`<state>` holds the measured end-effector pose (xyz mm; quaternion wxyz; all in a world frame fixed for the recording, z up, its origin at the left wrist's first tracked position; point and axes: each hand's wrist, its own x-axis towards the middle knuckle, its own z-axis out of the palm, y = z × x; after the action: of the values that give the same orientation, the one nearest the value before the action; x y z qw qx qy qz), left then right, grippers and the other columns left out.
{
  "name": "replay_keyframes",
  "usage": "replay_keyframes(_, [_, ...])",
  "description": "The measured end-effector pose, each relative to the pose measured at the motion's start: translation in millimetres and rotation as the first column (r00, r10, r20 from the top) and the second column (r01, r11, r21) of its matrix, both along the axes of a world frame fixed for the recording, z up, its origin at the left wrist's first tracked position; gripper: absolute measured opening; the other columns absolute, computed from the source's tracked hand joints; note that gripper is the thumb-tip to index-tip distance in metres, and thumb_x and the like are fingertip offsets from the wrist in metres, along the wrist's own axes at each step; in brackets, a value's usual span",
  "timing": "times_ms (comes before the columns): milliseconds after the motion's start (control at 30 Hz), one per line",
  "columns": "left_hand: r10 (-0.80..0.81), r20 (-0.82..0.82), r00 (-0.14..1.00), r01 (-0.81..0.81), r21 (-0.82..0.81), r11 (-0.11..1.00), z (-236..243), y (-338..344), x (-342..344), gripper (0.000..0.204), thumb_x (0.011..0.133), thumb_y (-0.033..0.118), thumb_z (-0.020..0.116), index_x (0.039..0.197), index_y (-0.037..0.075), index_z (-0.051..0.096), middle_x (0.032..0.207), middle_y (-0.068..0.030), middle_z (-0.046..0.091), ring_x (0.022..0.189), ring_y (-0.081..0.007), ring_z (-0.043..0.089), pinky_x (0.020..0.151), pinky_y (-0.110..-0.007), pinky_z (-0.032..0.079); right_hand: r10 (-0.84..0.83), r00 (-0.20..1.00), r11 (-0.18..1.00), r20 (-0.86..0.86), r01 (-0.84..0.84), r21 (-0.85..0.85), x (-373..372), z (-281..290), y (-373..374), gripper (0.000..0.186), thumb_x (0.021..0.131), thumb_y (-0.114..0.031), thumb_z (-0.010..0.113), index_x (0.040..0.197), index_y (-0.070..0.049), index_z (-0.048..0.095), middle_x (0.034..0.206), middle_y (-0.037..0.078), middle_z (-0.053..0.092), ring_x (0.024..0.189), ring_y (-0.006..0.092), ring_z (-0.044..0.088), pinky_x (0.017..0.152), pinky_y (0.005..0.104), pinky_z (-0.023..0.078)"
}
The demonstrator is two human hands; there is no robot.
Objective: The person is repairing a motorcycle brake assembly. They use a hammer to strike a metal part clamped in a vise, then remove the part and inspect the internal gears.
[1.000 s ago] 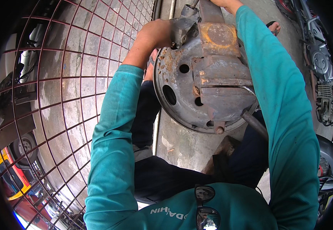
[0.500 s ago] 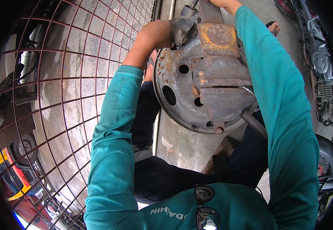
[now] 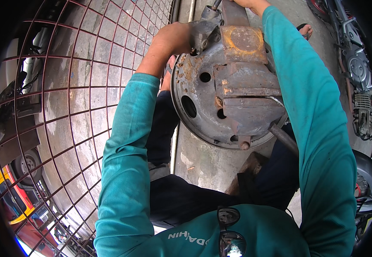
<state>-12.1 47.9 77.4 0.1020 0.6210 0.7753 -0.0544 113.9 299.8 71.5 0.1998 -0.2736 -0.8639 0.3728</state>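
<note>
My left hand [image 3: 171,38] is closed round a dark, greasy cast-metal part [image 3: 206,29] with a round socket and bolt holes. A thin metal rod [image 3: 216,4] stands in the top of that part. The part is over the far left rim of a rusty steel wheel disc [image 3: 190,85]. On the disc sits a worn bench vise [image 3: 248,81], its jaws nearly together on a thin bent metal piece [image 3: 276,101]. My right hand [image 3: 251,3] is at the vise's far end, by its square bar [image 3: 235,15]. The upper picture edge cuts off its fingers.
The vise's handle bar [image 3: 285,139] slants toward my right leg. A dark red wire-mesh fence [image 3: 70,88] runs along the left, with vehicles behind it. Motorcycles with a bare engine [image 3: 359,70] stand at the right. My knees flank the wheel disc; the concrete floor [image 3: 203,171] is stained.
</note>
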Motion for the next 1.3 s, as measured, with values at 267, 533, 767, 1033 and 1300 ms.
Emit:
replay_keyframes(267, [-0.004,0.010,1.000,0.004,0.004,1.000,1,0,1,0.044,0.068,0.016,0.078,0.109,0.002,0.068,0.096,-0.0213,0.074,0.094,-0.0391,0.073,0.085,-0.048,0.060,-0.110,0.980,0.986,0.163,0.087,0.142,-5,8,-1,0.032,0.083,-0.028,0.077,0.099,0.000,0.078,0.100,0.023,0.075,0.099,0.0355,0.072,0.087,0.0421,0.055])
replay_keyframes(533, [-0.001,0.014,1.000,0.001,-0.008,1.000,0,-1,-1,0.045,0.068,0.016,0.079,0.110,0.002,0.068,0.096,-0.0213,0.074,0.095,-0.0392,0.073,0.085,-0.048,0.060,-0.026,0.998,0.998,0.063,0.022,0.056,-2,3,-2,0.030,0.083,-0.026,0.076,0.101,-0.002,0.078,0.099,0.022,0.076,0.097,0.0348,0.072,0.087,0.0420,0.055])
replay_keyframes(767, [0.006,0.012,1.000,-0.006,-0.007,1.000,1,1,0,0.049,0.067,0.015,0.079,0.113,0.003,0.068,0.098,-0.0214,0.074,0.097,-0.0391,0.073,0.086,-0.048,0.060,-0.136,0.979,0.982,0.151,0.114,0.148,-5,6,0,0.031,0.083,-0.030,0.076,0.097,-0.003,0.079,0.100,0.024,0.075,0.095,0.0341,0.073,0.085,0.0435,0.055])
replay_keyframes(1033, [-0.006,0.010,1.000,0.006,0.006,1.000,-2,-1,-2,0.044,0.069,0.015,0.077,0.110,0.002,0.068,0.096,-0.0220,0.074,0.095,-0.0398,0.073,0.085,-0.049,0.060,-0.075,0.991,0.994,0.115,0.064,0.091,-2,9,-6,0.032,0.083,-0.030,0.075,0.098,-0.002,0.079,0.101,0.024,0.075,0.100,0.0339,0.072,0.088,0.0419,0.055])
replay_keyframes(1300, [-0.001,0.010,1.000,0.001,-0.009,1.000,0,1,-1,0.044,0.069,0.015,0.077,0.110,0.002,0.068,0.096,-0.0222,0.074,0.095,-0.0400,0.073,0.085,-0.049,0.060,-0.085,0.985,0.992,0.153,0.069,0.107,-3,11,-3,0.035,0.082,-0.030,0.076,0.102,-0.002,0.079,0.103,0.024,0.075,0.100,0.0339,0.073,0.087,0.0418,0.055])
